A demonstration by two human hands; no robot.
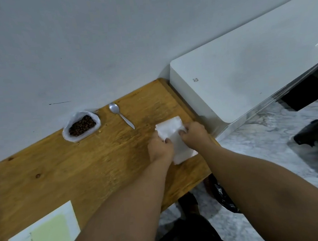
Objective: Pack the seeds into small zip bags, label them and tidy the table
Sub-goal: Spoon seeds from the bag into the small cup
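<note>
Pinching from both sides, the left hand [160, 149] and the right hand [193, 133] grip a white bundle [171, 128] right of centre in the head view, fingers curled onto its upper half. It is too blurred to be sure, but it is probably the stack of small zip bags. It lies on the wooden table [62, 167], close to the table's right edge.

The seeds [81, 125] sit left of centre in an open plastic bag pushed against the wall, well apart from the hands. A metal spoon [121, 115] lies just to their right. A label sheet [47, 234] rests at the lower left of the frame. A white cabinet [246, 74] fills the right.

Peeling one bag free looks like the step in hand. Thin film clings, so several bags may lift together, and a tug could send the bundle over the near edge to the floor. A reach across later might tip the floppy seed bag and scatter seeds.
</note>
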